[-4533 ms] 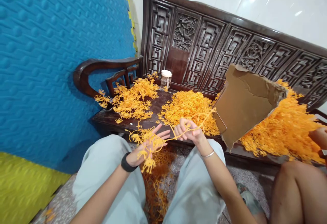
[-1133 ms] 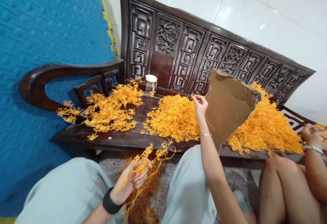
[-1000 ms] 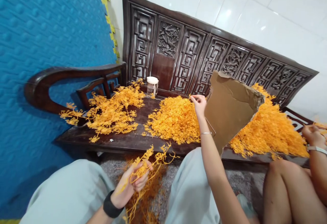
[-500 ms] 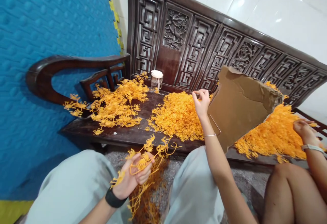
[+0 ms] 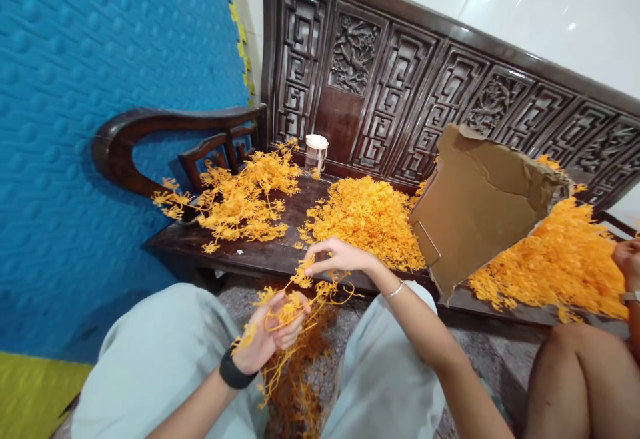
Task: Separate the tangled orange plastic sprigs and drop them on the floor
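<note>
My left hand, with a black band at the wrist, is closed around a strand of orange plastic flower pieces. Thin stems and loops trail from it between my knees. My right hand, wearing a thin bracelet, hovers at the strand's upper end. Its thumb and index finger are apart, on either side of a flower-like piece, and I cannot tell whether they touch it. Just beyond lies a heap of loose orange pieces on the dark wooden bench.
A tangled orange pile lies by the curved armrest. Behind it stands a lidded clear cup. A cardboard sheet leans between the middle heap and a larger heap. Another person's hand is at the right edge.
My right hand has come from beside the cardboard, down and left to the strand's upper end. My left hand keeps hold of the strand. The view has shifted slightly.
</note>
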Motion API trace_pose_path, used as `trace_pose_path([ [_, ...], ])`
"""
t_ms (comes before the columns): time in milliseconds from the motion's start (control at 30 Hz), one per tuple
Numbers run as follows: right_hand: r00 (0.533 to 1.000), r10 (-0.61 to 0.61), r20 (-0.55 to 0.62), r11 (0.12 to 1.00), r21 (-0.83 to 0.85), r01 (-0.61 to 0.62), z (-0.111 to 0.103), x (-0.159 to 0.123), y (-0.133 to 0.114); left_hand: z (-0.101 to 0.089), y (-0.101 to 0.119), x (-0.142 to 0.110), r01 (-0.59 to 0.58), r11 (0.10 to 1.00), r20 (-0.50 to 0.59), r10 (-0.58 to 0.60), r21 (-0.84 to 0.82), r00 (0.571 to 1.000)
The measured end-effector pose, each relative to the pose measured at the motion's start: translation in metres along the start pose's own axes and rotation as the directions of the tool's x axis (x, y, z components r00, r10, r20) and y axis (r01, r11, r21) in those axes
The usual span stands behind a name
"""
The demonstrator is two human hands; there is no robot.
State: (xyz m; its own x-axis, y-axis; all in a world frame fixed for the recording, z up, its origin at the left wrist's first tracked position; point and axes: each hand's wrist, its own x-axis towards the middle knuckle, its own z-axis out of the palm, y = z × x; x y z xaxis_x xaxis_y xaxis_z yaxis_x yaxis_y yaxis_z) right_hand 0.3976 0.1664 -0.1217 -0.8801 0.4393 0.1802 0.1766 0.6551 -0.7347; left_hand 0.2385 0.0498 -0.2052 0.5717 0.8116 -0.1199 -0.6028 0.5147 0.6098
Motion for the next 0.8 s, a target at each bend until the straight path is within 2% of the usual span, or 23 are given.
trace_pose_path([
  [167,0.978,0.031,-0.206,0.999,0.032,-0.024,0.003,0.003,-0.003,-0.003,0.0,-0.003,-0.015,0.999,-0.003,0.015,0.034,1.0],
  [267,0.924,0.075,-0.375,0.996,0.079,-0.049,0.014,0.009,-0.004,-0.002,0.002,-0.003,-0.002,0.999,0.014,0.001,0.044,1.0],
  [333,0.822,0.133,-0.554,0.991,0.102,-0.092,0.023,0.015,-0.005,0.0,0.005,-0.003,-0.033,0.998,-0.032,0.034,0.057,0.999],
  [433,0.597,0.202,-0.776,0.977,0.119,-0.175,0.032,0.024,-0.009,0.004,0.011,-0.002,-0.109,0.988,-0.123,0.123,0.113,0.985],
  [467,0.551,0.199,-0.811,0.976,0.11,-0.191,0.034,0.027,-0.011,0.005,0.012,-0.001,-0.123,0.983,-0.134,0.141,0.135,0.981],
  [633,0.464,0.132,-0.876,0.981,0.047,-0.19,0.031,0.032,-0.017,0.01,0.019,0.004,-0.176,0.959,-0.14,0.21,0.224,0.968],
  [800,0.328,0.117,-0.937,0.985,0.068,-0.156,0.024,0.036,-0.017,0.016,0.035,0.015,-0.159,0.962,-0.083,0.181,0.221,0.98],
])
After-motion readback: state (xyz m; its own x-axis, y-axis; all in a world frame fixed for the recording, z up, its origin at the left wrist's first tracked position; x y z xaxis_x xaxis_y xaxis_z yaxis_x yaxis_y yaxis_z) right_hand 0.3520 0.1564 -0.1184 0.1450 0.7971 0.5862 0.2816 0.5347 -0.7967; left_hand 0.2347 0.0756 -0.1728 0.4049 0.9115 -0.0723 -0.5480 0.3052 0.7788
